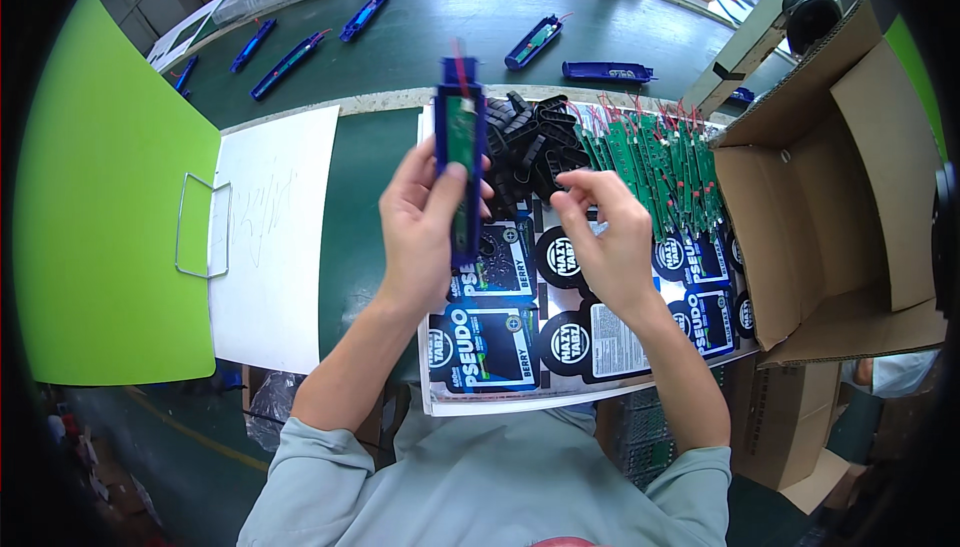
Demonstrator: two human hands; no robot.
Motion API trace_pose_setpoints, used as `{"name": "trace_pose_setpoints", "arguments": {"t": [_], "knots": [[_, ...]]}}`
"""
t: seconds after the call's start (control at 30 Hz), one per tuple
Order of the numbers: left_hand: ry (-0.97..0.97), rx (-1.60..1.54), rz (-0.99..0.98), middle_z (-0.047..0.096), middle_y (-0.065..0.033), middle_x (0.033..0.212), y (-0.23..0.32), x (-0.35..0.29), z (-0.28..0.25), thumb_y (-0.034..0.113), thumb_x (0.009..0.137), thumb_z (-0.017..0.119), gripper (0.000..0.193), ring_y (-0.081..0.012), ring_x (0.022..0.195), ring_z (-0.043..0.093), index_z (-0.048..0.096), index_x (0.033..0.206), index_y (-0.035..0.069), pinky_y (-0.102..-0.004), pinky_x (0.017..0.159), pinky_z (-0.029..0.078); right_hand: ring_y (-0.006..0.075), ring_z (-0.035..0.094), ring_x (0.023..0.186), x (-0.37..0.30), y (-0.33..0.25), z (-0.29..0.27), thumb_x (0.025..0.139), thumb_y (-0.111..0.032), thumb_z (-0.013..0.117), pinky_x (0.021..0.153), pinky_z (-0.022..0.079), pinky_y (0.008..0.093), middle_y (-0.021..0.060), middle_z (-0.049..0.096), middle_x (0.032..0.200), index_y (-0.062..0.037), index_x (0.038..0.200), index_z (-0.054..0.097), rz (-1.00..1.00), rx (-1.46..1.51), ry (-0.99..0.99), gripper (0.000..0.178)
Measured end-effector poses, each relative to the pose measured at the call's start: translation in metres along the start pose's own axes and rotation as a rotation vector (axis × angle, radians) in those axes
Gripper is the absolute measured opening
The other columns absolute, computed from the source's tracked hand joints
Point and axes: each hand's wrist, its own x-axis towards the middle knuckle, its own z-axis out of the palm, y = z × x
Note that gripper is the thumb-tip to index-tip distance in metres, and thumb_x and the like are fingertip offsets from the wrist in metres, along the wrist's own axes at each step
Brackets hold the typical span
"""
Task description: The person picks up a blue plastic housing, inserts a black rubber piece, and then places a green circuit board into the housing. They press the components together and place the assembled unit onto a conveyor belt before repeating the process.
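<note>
My left hand (412, 232) grips a long blue plastic housing (468, 235) upright, its thumb across the front. Inside the housing lies a green circuit board (459, 127), and a red wire sticks up from the top end. To the right, my right hand (618, 242) has its thumb and forefinger curled close together; whether something small is between them I cannot make out. Just beyond the hands is a heap of black plastic parts (535, 142). Beside it lie many green circuit boards (650, 162) with red wires. Tiny dark pieces are scattered near the housing's lower end.
A printed sheet (485, 352) covers the work surface. An open cardboard box (805, 237) stands at the right. On the left are a lime-green panel (120, 207) and white paper (275, 237) with a wire handle. Several blue housings (290, 65) lie on the green belt (440, 22) beyond.
</note>
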Motion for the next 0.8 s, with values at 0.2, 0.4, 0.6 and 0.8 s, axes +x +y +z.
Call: {"name": "trace_pose_setpoints", "arguments": {"t": [0.2,0.4,0.6,0.8], "knots": [[0.154,-0.028,0.077,0.069,-0.0096,0.108,0.006,0.01,-0.012,0.011,0.104,0.055,0.027,-0.0121,0.086,0.066,0.055,0.129,0.001,-0.0267,0.074,0.056,0.0318,0.064,0.092,-0.006,0.001,0.027,0.086,-0.009,0.072,0.084,0.049,0.0424,0.0121,0.065,0.093,-0.0012,0.097,0.07,-0.191,-0.194,-0.248,0.014],[0.171,-0.039,0.071,0.068,-0.01,0.107,0.002,0.012,-0.013,0.011,0.105,0.054,0.025,-0.0118,0.087,0.065,0.054,0.128,0.001,-0.0268,0.078,0.055,0.0351,0.063,0.092,-0.008,-0.007,0.053,0.085,-0.006,0.071,0.083,0.051,0.0441,0.0156,0.064,0.094,-0.0002,0.1,0.066,-0.233,-0.247,-0.375,0.017],[0.166,0.026,0.069,0.068,-0.0094,0.11,0.001,0.008,-0.016,0.01,0.104,0.055,0.029,-0.0114,0.091,0.065,0.054,0.131,0.001,-0.0255,0.08,0.053,0.0416,0.063,0.097,-0.014,-0.01,0.046,0.087,-0.004,0.068,0.084,0.052,0.0474,0.0206,0.061,0.105,0.0022,0.117,0.061,-0.09,-0.152,-0.458,0.032],[0.156,0.015,0.06,0.068,-0.008,0.114,-0.004,0.005,-0.01,0.01,0.103,0.056,0.029,-0.0088,0.095,0.062,0.054,0.131,0.004,-0.0237,0.081,0.052,0.0383,0.065,0.089,-0.024,0.004,0.024,0.085,-0.002,0.066,0.08,0.054,0.045,0.0182,0.06,0.1,-0.0002,0.113,0.062,-0.104,-0.052,-0.37,0.028]]}}
